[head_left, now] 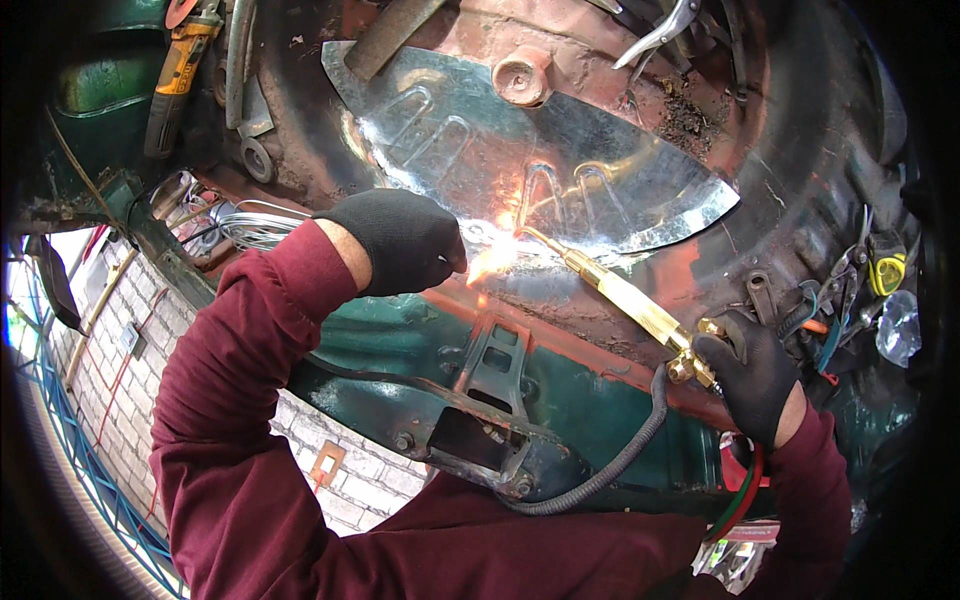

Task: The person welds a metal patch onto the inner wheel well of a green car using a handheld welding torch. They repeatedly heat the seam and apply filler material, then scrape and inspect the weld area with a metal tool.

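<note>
My right hand (752,375), in a black glove, is closed round the valve end of a brass gas torch (640,308). Its thin bent tip points left, with a bright flame (495,250) burning at the lower edge of a curved metal sheet (590,150). Pressed-in ribs mark the shiny sheet, which lies on a rusty, reddish body panel (640,340). Just left of the flame is my left hand (400,243), also gloved in black, its fingers closed. Whatever those fingers may pinch is too small to tell. Glare hides the seam at the flame.
An orange grinder (178,75) lies at upper left. Pale wire coils (258,230) lie behind my left forearm. Locking pliers (662,35) are at the top. A yellow tape measure (887,272) sits among tools at right. Red and green hoses (740,505) hang below the torch.
</note>
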